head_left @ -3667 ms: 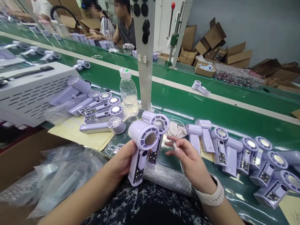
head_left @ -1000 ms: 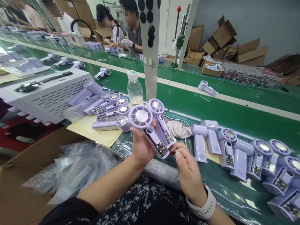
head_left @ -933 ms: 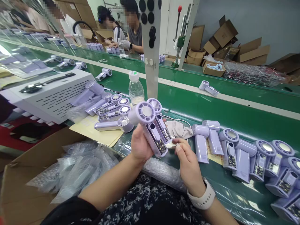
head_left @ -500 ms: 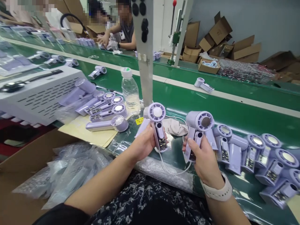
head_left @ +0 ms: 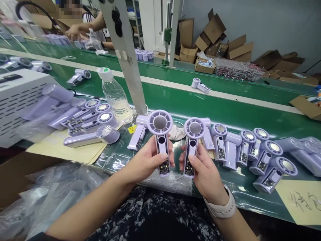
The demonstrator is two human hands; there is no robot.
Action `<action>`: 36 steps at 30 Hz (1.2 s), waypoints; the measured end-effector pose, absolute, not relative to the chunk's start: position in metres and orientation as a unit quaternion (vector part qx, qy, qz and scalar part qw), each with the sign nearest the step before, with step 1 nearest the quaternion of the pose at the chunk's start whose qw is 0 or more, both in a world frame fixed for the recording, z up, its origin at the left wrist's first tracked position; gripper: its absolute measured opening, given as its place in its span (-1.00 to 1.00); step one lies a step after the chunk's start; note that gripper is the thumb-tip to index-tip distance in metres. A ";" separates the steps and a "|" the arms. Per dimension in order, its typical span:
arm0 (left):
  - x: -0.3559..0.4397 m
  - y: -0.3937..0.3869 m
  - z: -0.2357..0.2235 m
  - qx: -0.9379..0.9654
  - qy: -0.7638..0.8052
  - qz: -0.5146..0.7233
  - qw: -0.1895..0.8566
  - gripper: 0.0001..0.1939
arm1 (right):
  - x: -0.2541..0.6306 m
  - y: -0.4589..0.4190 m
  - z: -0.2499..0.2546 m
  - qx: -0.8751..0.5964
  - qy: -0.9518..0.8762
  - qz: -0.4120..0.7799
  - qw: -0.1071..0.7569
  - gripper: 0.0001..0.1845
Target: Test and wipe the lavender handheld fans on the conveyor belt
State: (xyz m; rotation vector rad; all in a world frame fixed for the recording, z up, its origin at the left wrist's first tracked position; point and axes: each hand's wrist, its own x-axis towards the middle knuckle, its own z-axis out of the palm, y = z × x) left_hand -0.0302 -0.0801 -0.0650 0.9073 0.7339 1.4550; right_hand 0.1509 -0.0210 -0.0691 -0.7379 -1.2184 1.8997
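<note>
Each of my hands holds a lilac hand-held fan body upright, side by side over the bench edge. My left hand is wrapped round the handle of the left fan, its round head on top and its circuit board showing. My right hand grips the right fan the same way, thumb on the open handle. The two fans stand a few centimetres apart. A white cloth lies just behind them.
More lilac fans lie in a row at the right and a group on yellow paper at the left. A water bottle, a grey post, a white vented box and the green conveyor stand behind. Bagged parts fill a carton at lower left. Other people work across the belt.
Earlier my left hand held two fans while the right pinched a small part. Now each hand holds one fan, and the right one has been brought in beside the left.
</note>
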 end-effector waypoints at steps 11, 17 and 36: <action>-0.029 -0.082 -0.063 0.359 0.305 0.643 0.603 -0.53 | 0.155 -0.024 -0.060 -0.266 -0.481 0.751 0.365 -0.68; -0.027 -0.077 -0.066 0.331 0.337 0.651 0.594 -0.55 | 0.155 -0.023 -0.068 -0.268 -0.475 0.748 0.378 -0.65; -0.030 -0.072 -0.075 0.375 0.439 0.609 0.544 -0.64 | 0.148 -0.016 -0.076 -0.322 -0.394 0.762 0.401 -0.69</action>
